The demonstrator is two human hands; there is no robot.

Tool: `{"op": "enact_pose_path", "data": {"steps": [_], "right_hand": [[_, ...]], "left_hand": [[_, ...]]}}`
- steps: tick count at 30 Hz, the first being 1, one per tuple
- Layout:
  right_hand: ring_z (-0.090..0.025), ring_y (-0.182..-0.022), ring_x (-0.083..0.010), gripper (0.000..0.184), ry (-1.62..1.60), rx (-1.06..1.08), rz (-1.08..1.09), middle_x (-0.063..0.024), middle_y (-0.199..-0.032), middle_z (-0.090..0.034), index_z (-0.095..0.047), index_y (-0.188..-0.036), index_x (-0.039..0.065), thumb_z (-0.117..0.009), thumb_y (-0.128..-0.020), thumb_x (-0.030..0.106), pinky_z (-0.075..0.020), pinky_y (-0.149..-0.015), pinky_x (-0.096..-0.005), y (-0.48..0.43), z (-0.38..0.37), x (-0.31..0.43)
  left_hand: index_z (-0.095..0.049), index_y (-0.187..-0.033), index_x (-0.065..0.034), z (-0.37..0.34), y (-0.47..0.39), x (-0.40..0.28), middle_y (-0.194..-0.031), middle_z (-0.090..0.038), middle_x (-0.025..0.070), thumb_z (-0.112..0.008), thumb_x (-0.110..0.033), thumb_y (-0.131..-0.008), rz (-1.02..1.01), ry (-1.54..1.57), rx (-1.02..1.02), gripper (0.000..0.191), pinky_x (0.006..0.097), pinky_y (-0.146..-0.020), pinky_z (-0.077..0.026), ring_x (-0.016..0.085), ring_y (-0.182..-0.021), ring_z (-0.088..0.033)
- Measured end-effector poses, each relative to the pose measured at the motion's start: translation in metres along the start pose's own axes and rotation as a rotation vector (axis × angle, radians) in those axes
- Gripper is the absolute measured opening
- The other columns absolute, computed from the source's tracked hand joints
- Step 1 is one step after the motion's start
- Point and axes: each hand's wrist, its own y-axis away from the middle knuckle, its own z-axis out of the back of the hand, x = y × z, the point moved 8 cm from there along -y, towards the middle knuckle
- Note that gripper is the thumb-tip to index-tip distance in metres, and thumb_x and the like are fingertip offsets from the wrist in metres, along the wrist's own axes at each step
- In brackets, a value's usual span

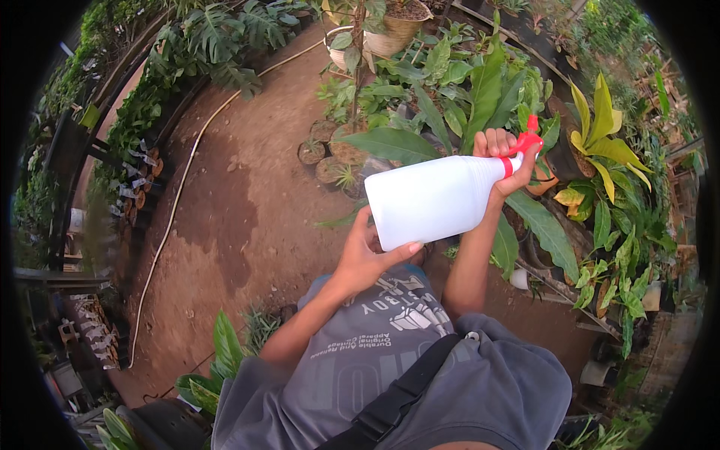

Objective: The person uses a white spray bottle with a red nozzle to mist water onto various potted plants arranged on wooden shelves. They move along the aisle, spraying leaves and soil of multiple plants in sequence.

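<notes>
A white plastic spray bottle (427, 197) lies tilted on its side in front of my chest, its base toward the left. The red trigger sprayer head (529, 140) points up and away at the right end. My right hand (509, 160) wraps around the bottle's neck and trigger, fingers curled over the far side. Against the base rests my left hand (371, 253), thumb along the near edge and fingers behind the bottom corner. Broad green leaves (394, 143) of a potted plant spread just beyond the bottle.
A pale hose (191, 152) curves across the bare soil path (270, 163), which has a dark wet patch. Small round pots (323, 149) stand ahead. Hanging pots (396, 28) are at the top. Yellow-leaved foliage (604, 129) grows on the right; a leafy plant (216, 360) stands close at left.
</notes>
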Motion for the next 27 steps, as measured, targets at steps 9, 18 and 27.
{"op": "enact_pose_path", "data": {"steps": [9, 18, 27], "right_hand": [[-0.043, -0.064, -0.0177, 0.045, 0.004, -0.442, 0.316, -0.0034, -0.069, -0.051, -0.06, -0.083, 0.006, -0.061, -0.092, 0.05, -0.0331, -0.062, -0.0332, 0.013, 0.02, 0.012], [-0.055, -0.075, -0.0249, 0.051, 0.281, -0.218, 0.153, -0.0084, -0.08, -0.057, -0.06, -0.111, 0.001, -0.056, -0.094, 0.048, -0.0436, -0.071, -0.0357, -0.004, -0.013, 0.002], [-0.064, -0.097, -0.0202, 0.052, 0.755, 0.73, 0.362, -0.0111, -0.108, -0.068, -0.057, -0.12, -0.002, -0.069, -0.089, 0.037, -0.0481, -0.082, -0.0304, -0.031, -0.24, -0.122]], "left_hand": [[-0.025, -0.142, -0.0002, 0.002, -0.005, 0.003, -0.117, -0.063, 0.0218, -0.083, -0.012, -0.079, -0.023, -0.009, -0.008, 0.086, 0.0368, -0.088, -0.053, 0.027, -0.107, -0.064], [-0.032, -0.142, -0.0002, 0.021, 0.0, 0.004, -0.115, -0.063, 0.017, -0.065, -0.04, -0.094, 0.064, 0.067, -0.051, 0.071, 0.031, -0.072, -0.053, 0.02, -0.1, -0.062], [-0.037, -0.145, -0.0104, 0.081, -0.056, -0.096, -0.133, -0.055, 0.0115, -0.027, -0.07, -0.096, -0.418, 0.469, -0.265, 0.077, 0.0417, -0.07, -0.057, 0.028, -0.114, -0.06]]}}
